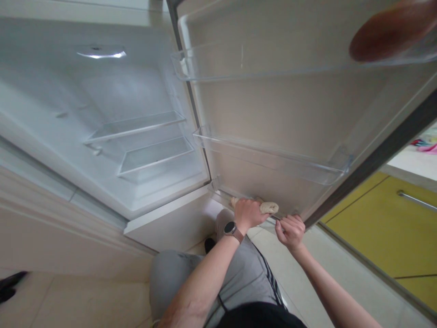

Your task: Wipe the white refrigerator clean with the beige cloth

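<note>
My left hand [251,213], with a watch [230,228] on the wrist, is closed round a bunched cream cloth [269,208]. It is at the lowest clear door bin [221,195] of an open fridge door [273,109], pressing the cloth at the bin's front rim. My right hand [291,230] has its fingers curled over the same bin's rim, near the door's outer edge. Part of that bin is hidden behind both hands.
The fridge interior [143,91] has a lit lamp [101,54] and two glass shelves [157,152]. Clear bins [273,155] cross the door above my hands. A blurred reddish-brown rounded thing [389,34] is at top right. Yellow cabinets [385,228] stand at the right.
</note>
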`<state>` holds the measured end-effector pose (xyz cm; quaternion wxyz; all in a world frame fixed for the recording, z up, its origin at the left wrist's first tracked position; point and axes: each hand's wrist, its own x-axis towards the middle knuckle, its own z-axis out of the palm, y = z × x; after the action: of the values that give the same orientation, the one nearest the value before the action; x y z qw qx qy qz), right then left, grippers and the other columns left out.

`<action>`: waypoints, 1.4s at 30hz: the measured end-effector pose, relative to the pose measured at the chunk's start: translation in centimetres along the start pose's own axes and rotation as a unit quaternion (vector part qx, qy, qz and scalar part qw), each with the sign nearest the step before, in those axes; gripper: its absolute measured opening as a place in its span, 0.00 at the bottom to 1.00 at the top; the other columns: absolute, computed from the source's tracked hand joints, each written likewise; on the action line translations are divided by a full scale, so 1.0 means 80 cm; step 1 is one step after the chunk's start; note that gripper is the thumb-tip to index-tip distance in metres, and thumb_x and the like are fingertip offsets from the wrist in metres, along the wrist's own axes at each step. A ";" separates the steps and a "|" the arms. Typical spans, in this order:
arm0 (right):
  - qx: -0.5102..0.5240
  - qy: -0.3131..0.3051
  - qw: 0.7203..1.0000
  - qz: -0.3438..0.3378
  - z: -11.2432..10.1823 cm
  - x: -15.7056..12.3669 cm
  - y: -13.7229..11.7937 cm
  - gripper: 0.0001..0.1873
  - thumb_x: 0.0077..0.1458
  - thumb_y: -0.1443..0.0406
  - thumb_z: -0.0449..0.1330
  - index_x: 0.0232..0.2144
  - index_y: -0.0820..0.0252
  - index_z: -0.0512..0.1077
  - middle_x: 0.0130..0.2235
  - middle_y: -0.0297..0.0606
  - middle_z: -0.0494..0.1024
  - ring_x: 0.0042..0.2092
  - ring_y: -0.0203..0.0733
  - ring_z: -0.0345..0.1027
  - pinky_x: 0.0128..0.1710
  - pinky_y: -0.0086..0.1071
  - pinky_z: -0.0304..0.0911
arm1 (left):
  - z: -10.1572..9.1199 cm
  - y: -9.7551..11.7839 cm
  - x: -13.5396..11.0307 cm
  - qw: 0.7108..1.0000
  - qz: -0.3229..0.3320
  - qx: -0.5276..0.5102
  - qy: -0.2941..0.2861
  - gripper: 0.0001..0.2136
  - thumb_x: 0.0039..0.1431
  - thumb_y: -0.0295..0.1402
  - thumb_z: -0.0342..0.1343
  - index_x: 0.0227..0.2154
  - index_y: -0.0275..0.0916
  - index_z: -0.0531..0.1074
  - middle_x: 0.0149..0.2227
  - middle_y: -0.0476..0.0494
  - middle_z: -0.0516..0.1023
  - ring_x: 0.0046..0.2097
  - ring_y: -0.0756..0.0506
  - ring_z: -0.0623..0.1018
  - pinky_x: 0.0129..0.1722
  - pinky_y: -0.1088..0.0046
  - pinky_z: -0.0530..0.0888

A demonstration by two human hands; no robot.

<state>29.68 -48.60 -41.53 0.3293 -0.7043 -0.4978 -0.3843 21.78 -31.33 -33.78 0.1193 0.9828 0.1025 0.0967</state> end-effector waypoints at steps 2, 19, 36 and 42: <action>0.002 -0.001 1.000 0.001 0.000 0.000 0.001 0.22 0.56 0.71 0.60 0.15 0.60 0.55 0.17 0.30 0.55 0.25 0.34 0.47 0.31 0.35 0.45 | 0.001 0.000 0.000 1.000 0.002 -0.002 0.005 0.24 0.61 0.56 0.53 0.39 0.42 0.83 0.36 0.36 0.83 0.42 0.38 0.82 0.44 0.63 0.72; 0.004 -0.001 1.000 0.002 0.000 0.000 0.000 0.22 0.56 0.71 0.60 0.15 0.60 0.55 0.17 0.30 0.55 0.25 0.33 0.48 0.31 0.35 0.45 | 0.003 -0.003 0.000 1.000 0.012 -0.005 0.018 0.23 0.61 0.56 0.53 0.39 0.42 0.82 0.36 0.37 0.83 0.40 0.37 0.82 0.44 0.62 0.73; 0.005 -0.003 1.000 0.003 0.000 0.002 -0.001 0.22 0.56 0.71 0.60 0.15 0.60 0.55 0.17 0.30 0.56 0.25 0.33 0.48 0.32 0.35 0.45 | 0.001 -0.001 -0.001 1.000 0.003 -0.004 0.010 0.23 0.61 0.56 0.54 0.38 0.41 0.82 0.36 0.36 0.83 0.42 0.37 0.82 0.44 0.63 0.72; -0.003 -0.008 1.000 0.006 -0.001 0.000 -0.001 0.23 0.57 0.70 0.59 0.15 0.60 0.55 0.17 0.30 0.56 0.25 0.33 0.48 0.32 0.35 0.45 | -0.003 0.000 -0.001 1.000 0.008 0.000 0.010 0.22 0.61 0.55 0.55 0.39 0.42 0.82 0.37 0.37 0.83 0.42 0.38 0.82 0.43 0.64 0.72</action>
<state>29.63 -48.63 -41.49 0.3251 -0.7115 -0.4950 -0.3782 21.63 -31.32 -33.58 0.1178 0.9826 0.0955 0.1072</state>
